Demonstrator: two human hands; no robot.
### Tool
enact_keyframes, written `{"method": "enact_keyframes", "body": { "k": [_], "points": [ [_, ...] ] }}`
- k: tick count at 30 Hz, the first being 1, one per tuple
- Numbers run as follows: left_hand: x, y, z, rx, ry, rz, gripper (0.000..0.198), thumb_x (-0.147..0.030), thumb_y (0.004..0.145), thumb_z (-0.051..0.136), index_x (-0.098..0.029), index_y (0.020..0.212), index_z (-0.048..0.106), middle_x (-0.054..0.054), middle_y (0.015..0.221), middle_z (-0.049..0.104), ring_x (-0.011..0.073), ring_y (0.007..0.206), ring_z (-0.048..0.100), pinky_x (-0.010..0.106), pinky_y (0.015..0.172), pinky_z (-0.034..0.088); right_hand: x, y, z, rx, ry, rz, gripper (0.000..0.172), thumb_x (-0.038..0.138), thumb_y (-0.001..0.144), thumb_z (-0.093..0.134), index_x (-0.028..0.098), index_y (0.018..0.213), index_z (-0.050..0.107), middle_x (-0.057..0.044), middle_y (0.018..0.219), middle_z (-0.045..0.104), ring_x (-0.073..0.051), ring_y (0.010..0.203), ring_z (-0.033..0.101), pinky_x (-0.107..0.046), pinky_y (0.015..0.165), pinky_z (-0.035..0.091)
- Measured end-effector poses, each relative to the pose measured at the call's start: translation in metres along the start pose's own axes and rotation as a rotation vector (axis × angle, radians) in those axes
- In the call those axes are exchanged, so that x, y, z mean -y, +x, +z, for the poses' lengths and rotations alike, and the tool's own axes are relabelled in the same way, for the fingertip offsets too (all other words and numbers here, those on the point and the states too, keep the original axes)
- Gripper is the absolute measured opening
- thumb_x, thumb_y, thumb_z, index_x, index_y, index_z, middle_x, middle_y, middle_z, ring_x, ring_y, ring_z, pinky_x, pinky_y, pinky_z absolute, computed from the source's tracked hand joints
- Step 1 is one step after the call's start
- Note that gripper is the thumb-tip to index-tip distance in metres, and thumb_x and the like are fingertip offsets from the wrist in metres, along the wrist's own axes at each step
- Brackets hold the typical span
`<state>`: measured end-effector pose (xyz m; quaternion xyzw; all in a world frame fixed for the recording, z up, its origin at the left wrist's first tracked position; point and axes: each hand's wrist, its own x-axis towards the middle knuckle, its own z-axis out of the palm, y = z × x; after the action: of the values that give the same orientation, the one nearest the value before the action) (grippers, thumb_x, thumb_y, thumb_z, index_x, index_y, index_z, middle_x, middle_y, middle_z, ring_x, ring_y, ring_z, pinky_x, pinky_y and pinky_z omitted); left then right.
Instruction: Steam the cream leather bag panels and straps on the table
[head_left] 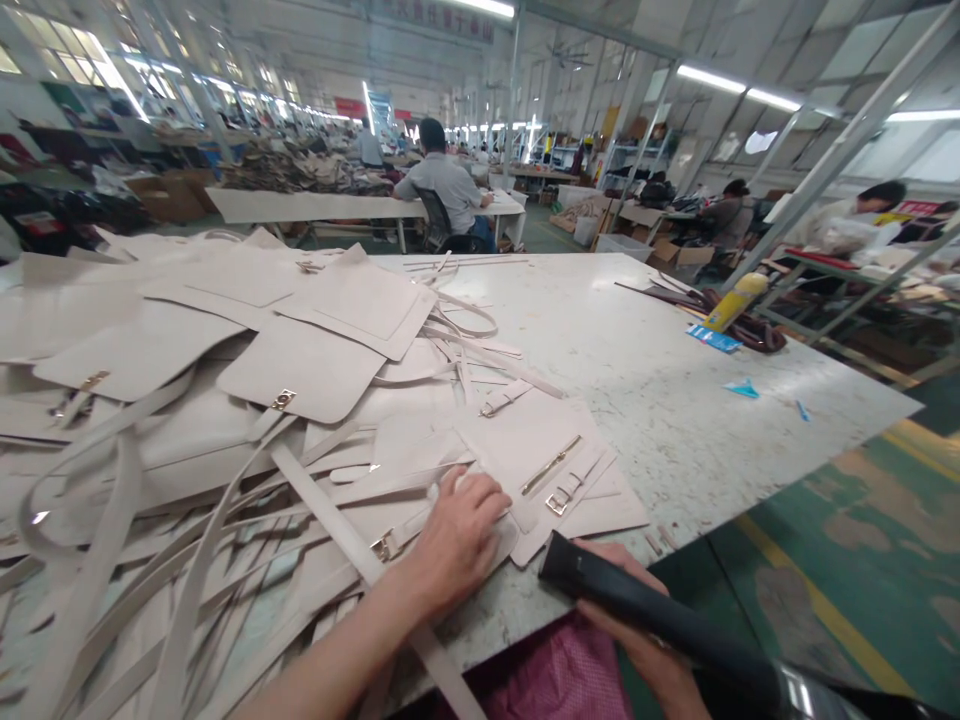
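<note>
My left hand (457, 535) rests palm down, fingers curled, on a cream leather bag panel (525, 460) that carries a gold bar and a small buckle strap (566, 490). My right hand (645, 640) is wrapped round a long black tool (660, 610) held just off the table's near edge, its tip pointing toward the panel. A large heap of cream leather bag pieces (300, 350) and long straps (187, 520) covers the left half of the white table (675, 380).
A yellow can (735, 300), a blue packet (712, 338) and dark straps lie at the table's far right. A person in a grey shirt (446, 190) sits at the table behind; other workers sit at benches on the right. Green floor with yellow lines lies right.
</note>
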<state>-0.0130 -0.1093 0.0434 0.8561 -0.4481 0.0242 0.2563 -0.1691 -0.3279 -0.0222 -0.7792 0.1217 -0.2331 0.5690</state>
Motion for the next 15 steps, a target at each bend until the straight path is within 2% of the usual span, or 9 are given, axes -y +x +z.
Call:
{"method": "enact_keyframes", "body": {
  "k": [2,4,5,7,9,12,15],
  "points": [
    [-0.01,-0.011,0.018,0.075,-0.025,0.012,0.04,-0.004,0.075,0.05,-0.02,0.111,0.059,0.007,0.112,0.064,0.0234,0.11,0.054,0.046,0.11,0.032,0.005,-0.002,0.022,-0.028,-0.027,-0.12,0.023,0.04,0.071,0.079,0.029,0.092,0.075,-0.004,0.089,0.075,-0.03,0.082,0.07,-0.045,0.074,0.059],
    [-0.01,-0.019,0.028,0.082,-0.044,-0.019,0.04,-0.003,0.076,0.047,-0.018,0.112,0.057,0.009,0.116,0.063,0.0235,0.112,0.053,0.041,0.104,0.039,0.013,0.0,0.043,-0.052,-0.043,-0.191,0.016,0.032,0.071,0.079,0.029,0.086,0.074,-0.003,0.082,0.074,-0.027,0.075,0.069,-0.041,0.067,0.06],
    [-0.009,-0.021,0.03,0.076,-0.053,-0.03,0.041,-0.003,0.076,0.047,-0.018,0.113,0.056,0.01,0.118,0.062,0.0235,0.113,0.053,0.04,0.102,0.04,0.017,0.002,0.051,-0.037,-0.039,-0.196,0.017,0.03,0.072,0.078,0.028,0.088,0.074,-0.003,0.083,0.074,-0.026,0.076,0.07,-0.039,0.068,0.06],
    [-0.007,-0.022,0.028,0.08,-0.058,-0.037,0.041,-0.005,0.077,0.049,-0.018,0.115,0.054,0.01,0.119,0.062,0.0237,0.115,0.052,0.042,0.104,0.038,0.025,0.007,0.056,0.003,0.001,-0.155,0.024,0.031,0.076,0.076,0.027,0.1,0.071,-0.003,0.095,0.073,-0.025,0.088,0.069,-0.037,0.08,0.059],
    [-0.01,-0.023,0.026,0.111,-0.025,-0.02,0.04,-0.009,0.077,0.054,-0.019,0.115,0.054,0.009,0.119,0.061,0.0251,0.117,0.051,0.047,0.11,0.031,0.029,0.01,0.049,-0.018,0.046,-0.081,0.033,0.035,0.08,0.075,0.026,0.11,0.066,-0.003,0.104,0.07,-0.023,0.097,0.066,-0.035,0.09,0.056],
    [-0.02,-0.021,0.031,0.148,0.08,0.021,0.034,-0.012,0.079,0.059,-0.021,0.112,0.057,0.009,0.122,0.06,0.0285,0.125,0.047,0.057,0.115,0.019,0.022,0.011,0.029,-0.137,0.033,0.021,0.035,0.041,0.081,0.075,0.025,0.11,0.063,-0.001,0.103,0.067,-0.021,0.098,0.062,-0.033,0.094,0.052],
    [-0.027,-0.017,0.049,0.105,0.191,0.058,0.015,-0.014,0.091,0.051,-0.021,0.098,0.062,0.008,0.109,0.063,0.0265,0.118,0.051,0.055,0.114,0.021,0.006,0.003,0.012,-0.137,-0.026,0.066,0.036,0.043,0.08,0.076,0.026,0.109,0.064,-0.001,0.103,0.067,-0.022,0.098,0.062,-0.034,0.097,0.05]
  ]
}}
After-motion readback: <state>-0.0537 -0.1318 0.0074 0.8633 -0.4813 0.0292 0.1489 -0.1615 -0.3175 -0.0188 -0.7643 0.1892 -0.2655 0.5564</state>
